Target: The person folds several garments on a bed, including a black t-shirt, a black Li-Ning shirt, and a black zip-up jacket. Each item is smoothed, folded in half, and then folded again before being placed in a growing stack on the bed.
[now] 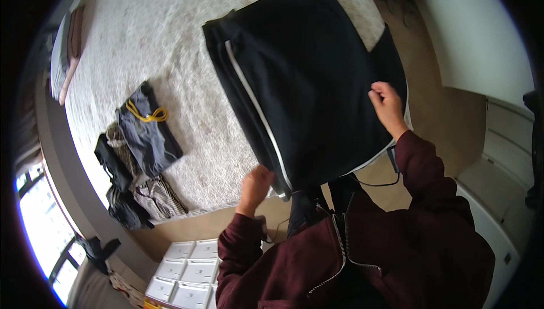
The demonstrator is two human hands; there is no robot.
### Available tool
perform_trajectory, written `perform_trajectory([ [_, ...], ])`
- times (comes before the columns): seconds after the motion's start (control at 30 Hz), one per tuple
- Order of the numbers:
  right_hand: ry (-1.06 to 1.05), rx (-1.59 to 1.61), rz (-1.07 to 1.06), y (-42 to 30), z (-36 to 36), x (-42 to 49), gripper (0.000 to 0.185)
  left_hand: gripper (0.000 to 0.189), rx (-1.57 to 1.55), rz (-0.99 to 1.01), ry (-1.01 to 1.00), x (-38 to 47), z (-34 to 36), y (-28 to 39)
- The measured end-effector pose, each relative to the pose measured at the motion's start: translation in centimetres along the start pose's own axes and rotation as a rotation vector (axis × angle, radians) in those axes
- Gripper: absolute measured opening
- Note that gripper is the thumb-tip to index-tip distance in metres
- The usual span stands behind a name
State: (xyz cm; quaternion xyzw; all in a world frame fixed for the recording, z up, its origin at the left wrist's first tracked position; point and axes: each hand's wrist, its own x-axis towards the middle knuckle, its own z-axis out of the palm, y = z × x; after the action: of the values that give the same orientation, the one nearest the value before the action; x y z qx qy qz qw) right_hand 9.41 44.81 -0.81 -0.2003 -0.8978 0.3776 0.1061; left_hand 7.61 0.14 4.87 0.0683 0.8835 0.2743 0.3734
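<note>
A black cloth garment (306, 84) with a white stripe down its left side lies spread over the near edge of the bed. My left hand (256, 186) has its fingers curled at the garment's lower left edge and appears to grip the cloth. At the right side my right hand (387, 107) is bent inward, thumb and fingers drawn together on the black cloth. The fingertips of both hands are partly hidden or blurred. Another dark flap of cloth (389, 60) hangs over the bed's right edge beside my right hand.
On the pale fleecy bedspread (191, 41) lie folded grey clothing with a yellow cord (148, 115), a striped garment (161, 196) and dark folded clothes (114, 164). White drawers (197, 270) stand below left. A cable (378, 185) hangs near the bed's right corner.
</note>
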Motion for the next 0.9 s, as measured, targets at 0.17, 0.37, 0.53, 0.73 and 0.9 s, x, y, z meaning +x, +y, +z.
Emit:
perform_trajectory([
  [0.17, 0.293, 0.126, 0.411, 9.1, -6.0, 0.3, 0.028, 0.018, 0.025, 0.383, 0.145, 9.7, -4.1, 8.7],
  [0.37, 0.215, 0.568, 1.010, 14.9, -6.8, 1.6, 0.031, 0.032, -0.050, 0.583, 0.152, 21.0, 1.2, 19.8],
  [0.53, 0.156, 0.620, 1.090, 15.8, -6.7, 1.5, 0.018, 0.048, -0.016, 0.567, 0.144, 27.9, 7.3, 26.8],
  [0.73, 0.294, 0.807, 0.966, 17.1, -6.4, -0.1, 0.009, 0.052, 0.334, 0.330, 0.197, 31.4, 11.7, 31.2],
  [0.9, 0.369, 0.913, 1.037, 16.3, -7.2, -0.7, 0.012, 0.061, 0.307, 0.294, 0.181, 34.1, 10.9, 30.7],
])
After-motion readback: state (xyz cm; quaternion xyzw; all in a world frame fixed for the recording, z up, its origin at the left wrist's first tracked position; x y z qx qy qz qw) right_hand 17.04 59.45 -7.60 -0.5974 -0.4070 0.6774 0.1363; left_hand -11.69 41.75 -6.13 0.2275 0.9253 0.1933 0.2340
